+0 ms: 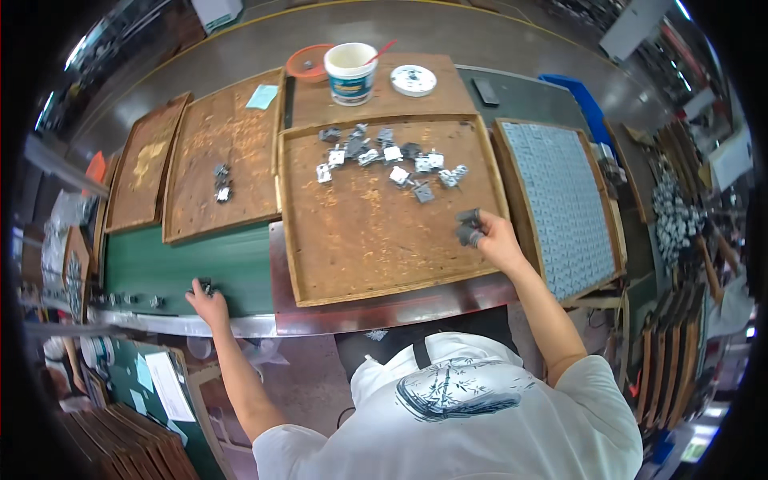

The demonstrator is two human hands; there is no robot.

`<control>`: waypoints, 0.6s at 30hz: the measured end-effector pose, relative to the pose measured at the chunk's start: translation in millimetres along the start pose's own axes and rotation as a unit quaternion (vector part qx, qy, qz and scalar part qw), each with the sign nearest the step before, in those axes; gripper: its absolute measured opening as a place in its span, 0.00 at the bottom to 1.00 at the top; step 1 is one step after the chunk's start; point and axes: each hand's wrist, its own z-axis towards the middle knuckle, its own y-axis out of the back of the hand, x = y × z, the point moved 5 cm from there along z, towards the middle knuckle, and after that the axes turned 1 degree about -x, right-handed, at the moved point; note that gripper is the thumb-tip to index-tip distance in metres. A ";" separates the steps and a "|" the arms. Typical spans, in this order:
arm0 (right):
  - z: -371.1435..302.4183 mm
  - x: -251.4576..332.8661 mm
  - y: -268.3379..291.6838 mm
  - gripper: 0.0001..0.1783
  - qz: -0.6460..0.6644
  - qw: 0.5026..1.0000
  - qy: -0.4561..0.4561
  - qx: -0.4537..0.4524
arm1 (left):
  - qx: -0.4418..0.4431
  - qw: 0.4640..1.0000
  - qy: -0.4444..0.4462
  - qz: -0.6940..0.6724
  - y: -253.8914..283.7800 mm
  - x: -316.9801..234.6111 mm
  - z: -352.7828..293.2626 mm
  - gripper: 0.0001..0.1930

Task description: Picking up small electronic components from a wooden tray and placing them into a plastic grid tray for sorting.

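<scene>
My left hand (pixel 210 307) is at the front edge of the green conveyor belt (pixel 192 260). Its fingers are closed around a small dark metal part (pixel 206 286). Over the right side of a large wooden tray (pixel 368 260) is my right hand (pixel 501 244), fingers bent together. Dark grey shapes cover its fingertips; finger covers or a held part, I cannot tell which. Several small grey and silver metal parts (pixel 391 154) lie scattered across the tray's far half. More small parts (pixel 156 302) sit in a row on the belt, left of my left hand.
Two shallower wooden trays (pixel 172 210) stand to the left, one with a few parts (pixel 222 194). Behind the main tray are a white bucket (pixel 350 84), an orange bowl (pixel 298 74) and a white lid (pixel 414 80). A tray packed with grey parts (pixel 560 200) stands right.
</scene>
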 end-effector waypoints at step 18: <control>147.2 23.5 41.1 0.24 -0.028 0.991 0.066 -0.109 | 0.429 0.827 -0.331 -0.151 -169.4 -442.5 -136.1 0.23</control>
